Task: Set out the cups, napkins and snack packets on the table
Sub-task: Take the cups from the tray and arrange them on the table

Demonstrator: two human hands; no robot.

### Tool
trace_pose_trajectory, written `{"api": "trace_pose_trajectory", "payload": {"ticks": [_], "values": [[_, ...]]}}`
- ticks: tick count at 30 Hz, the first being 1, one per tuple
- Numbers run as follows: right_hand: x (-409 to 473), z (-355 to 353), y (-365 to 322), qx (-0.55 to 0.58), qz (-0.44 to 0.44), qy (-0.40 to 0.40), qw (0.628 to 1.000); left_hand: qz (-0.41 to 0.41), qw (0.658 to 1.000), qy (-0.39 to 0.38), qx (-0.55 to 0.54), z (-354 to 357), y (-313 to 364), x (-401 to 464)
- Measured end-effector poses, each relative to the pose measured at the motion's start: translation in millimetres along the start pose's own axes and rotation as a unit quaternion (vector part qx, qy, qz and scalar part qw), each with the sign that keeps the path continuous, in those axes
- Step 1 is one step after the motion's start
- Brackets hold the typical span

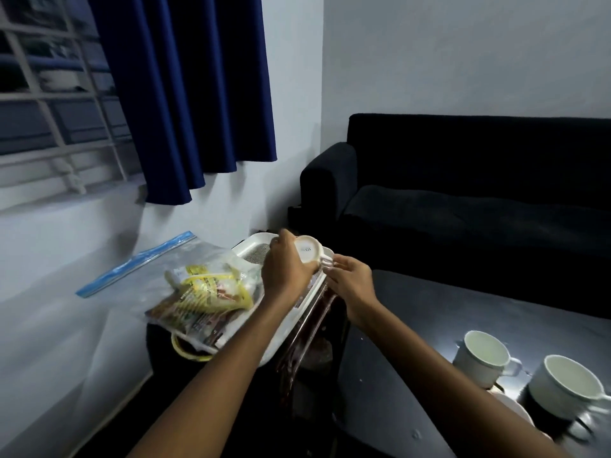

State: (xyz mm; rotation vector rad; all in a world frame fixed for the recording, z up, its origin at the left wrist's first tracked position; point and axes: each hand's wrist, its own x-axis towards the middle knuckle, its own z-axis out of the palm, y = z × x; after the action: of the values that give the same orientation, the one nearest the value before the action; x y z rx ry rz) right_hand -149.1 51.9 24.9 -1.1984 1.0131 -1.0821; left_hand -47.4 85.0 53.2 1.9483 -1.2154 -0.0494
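My left hand (pixel 283 266) grips a white cup (pixel 309 248) tipped on its side, base toward me, above the white tray (pixel 291 322). My right hand (pixel 350 279) touches the cup's handle with its fingertips. A clear zip bag (pixel 185 276) holding yellow and brown snack packets (pixel 211 292) lies on the left part of the tray. Two white cups (pixel 484 353) (pixel 568 386) stand upright on the dark table (pixel 429 325) at the lower right. No napkins are clearly visible.
The tray rests on a dark stand beside the table's left end. A dark sofa (pixel 463 193) runs behind the table. A blue curtain (pixel 195 94) and a barred window are at the upper left, above a white wall.
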Motion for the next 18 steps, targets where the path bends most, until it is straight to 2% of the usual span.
{"api": "trace_pose_trajectory", "payload": {"ticks": [6,10,15,18], "values": [[-66.4,-48.4,-6.7,0.115,0.053,0.025,0.992,0.026,0.999,0.009,-0.043,4.7,25.7,-71.9],[-95.9,-80.2,-6.4,0.140,0.085,0.028,0.986,0.034,0.996,0.005,-0.081,7.5,40.0,-108.6],[-120.0,-113.7,-5.3,0.167,0.188,-0.031,0.967,0.067,0.990,-0.003,-0.120,12.6,57.6,-149.0],[-128.6,-126.7,-6.5,0.197,0.195,-0.047,0.960,0.098,0.988,-0.026,-0.118,20.3,64.4,-169.2]]}}
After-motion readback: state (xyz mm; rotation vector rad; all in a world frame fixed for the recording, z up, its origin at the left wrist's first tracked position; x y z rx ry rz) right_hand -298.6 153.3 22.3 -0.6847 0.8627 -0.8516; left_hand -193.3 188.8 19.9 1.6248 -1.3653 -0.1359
